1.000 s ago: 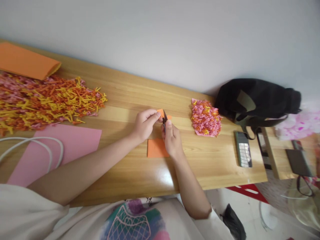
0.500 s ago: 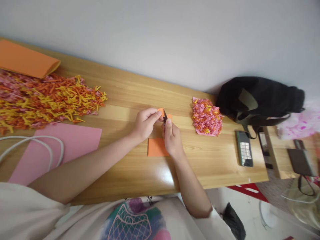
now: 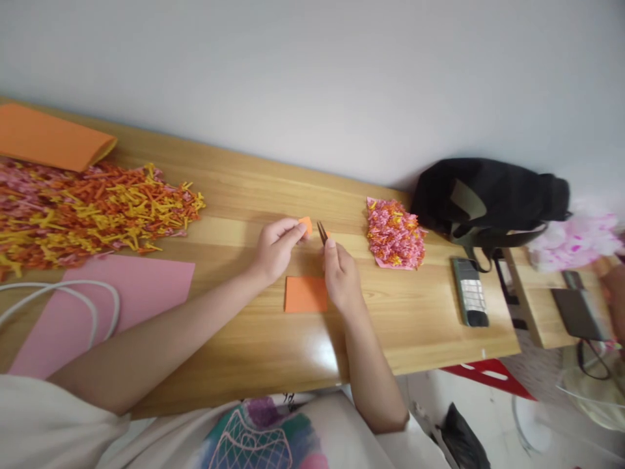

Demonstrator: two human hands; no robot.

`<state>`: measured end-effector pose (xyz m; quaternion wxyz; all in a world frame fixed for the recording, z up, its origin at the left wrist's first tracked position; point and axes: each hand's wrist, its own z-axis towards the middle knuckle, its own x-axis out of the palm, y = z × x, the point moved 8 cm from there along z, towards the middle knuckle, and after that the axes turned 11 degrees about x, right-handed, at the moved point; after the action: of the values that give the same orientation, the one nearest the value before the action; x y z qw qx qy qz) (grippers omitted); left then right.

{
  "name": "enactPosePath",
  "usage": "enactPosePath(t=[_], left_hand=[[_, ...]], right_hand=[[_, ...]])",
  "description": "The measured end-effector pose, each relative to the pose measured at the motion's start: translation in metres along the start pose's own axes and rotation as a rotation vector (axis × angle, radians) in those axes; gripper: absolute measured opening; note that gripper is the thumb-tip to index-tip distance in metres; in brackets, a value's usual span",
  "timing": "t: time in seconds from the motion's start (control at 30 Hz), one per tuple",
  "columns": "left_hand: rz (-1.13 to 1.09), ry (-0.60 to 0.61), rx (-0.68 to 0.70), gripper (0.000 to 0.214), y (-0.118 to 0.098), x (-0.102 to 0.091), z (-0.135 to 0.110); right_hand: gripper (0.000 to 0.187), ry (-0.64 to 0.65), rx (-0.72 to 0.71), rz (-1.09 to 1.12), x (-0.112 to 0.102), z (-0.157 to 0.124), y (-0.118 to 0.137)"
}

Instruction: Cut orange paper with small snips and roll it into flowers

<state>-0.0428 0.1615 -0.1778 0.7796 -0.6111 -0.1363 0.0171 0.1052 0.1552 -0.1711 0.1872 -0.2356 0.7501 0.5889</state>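
Note:
My left hand (image 3: 277, 251) pinches a small orange piece of paper (image 3: 305, 225) between thumb and fingertips. Closed around a small pair of dark scissors (image 3: 322, 232) is my right hand (image 3: 340, 272); the two thin tips point up and stand slightly apart, just right of the orange piece, not touching it. The handles are hidden in the fingers. Another bit of orange shows behind the scissors, mostly covered by my right hand. Below, on the wooden table, lies an orange rectangle of paper (image 3: 305, 294), its right end close to my right wrist.
Left lie a heap of pink, orange and yellow twisted strips (image 3: 97, 215), a folded orange sheet (image 3: 51, 135), a pink sheet (image 3: 146, 283) and a white cable (image 3: 116, 303). Right are a pink card covered in bits (image 3: 396, 234), a black bag (image 3: 488, 198) and a phone (image 3: 469, 293).
My hands have moved apart a little. The scissors, which overlapped the orange piece before, are now clear of it with their tips parted. The view has shifted slightly.

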Motion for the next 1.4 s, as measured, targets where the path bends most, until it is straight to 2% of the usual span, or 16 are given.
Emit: enactPosePath(t=[0.1,0.17,0.23,0.33,0.4,0.47,0.57,0.67,0.83,0.97,1.17,1.4], left_hand=[[0.017,0.008,0.008,0.027,-0.002,0.0,0.0],[0.036,0.016,0.009,0.024,-0.003,0.0,0.0],[0.059,0.043,0.017,0.023,-0.003,0.001,-0.001],[0.092,0.109,0.036,0.023,-0.003,0.005,-0.001],[0.129,0.163,0.045,0.023,-0.003,0.008,-0.002],[0.204,0.233,0.086,0.023,-0.006,0.012,-0.002],[0.321,0.381,0.21,0.025,-0.013,0.024,-0.004],[0.359,0.485,0.276,0.026,-0.016,0.033,-0.008],[0.31,0.442,0.176,0.02,-0.01,0.029,-0.008],[0.271,0.362,0.126,0.019,-0.009,0.023,-0.006],[0.191,0.38,0.174,0.011,-0.013,0.026,-0.006],[0.251,0.396,0.196,0.008,-0.01,0.027,-0.005]], right_hand=[[0.031,-0.162,0.059,-0.246,-0.017,0.004,-0.004],[0.019,-0.212,0.099,-0.384,-0.021,0.006,-0.005],[0.02,-0.239,0.115,-0.467,-0.02,0.006,-0.005],[0.032,-0.309,0.064,-0.51,-0.019,0.002,0.001],[0.033,-0.36,-0.032,-0.458,-0.02,-0.003,0.009],[0.028,-0.346,-0.148,-0.303,-0.022,-0.008,0.017],[0.023,-0.162,-0.248,0.014,-0.019,-0.009,0.022],[0.015,-0.03,-0.2,0.177,-0.016,-0.005,0.019],[0.017,0.003,-0.049,0.286,-0.016,0.003,0.006],[0.02,-0.003,-0.002,0.411,-0.019,0.007,0.003],[0.023,-0.037,0.039,0.5,-0.023,0.009,-0.001],[0.023,-0.049,0.034,0.59,-0.028,0.012,-0.003]])
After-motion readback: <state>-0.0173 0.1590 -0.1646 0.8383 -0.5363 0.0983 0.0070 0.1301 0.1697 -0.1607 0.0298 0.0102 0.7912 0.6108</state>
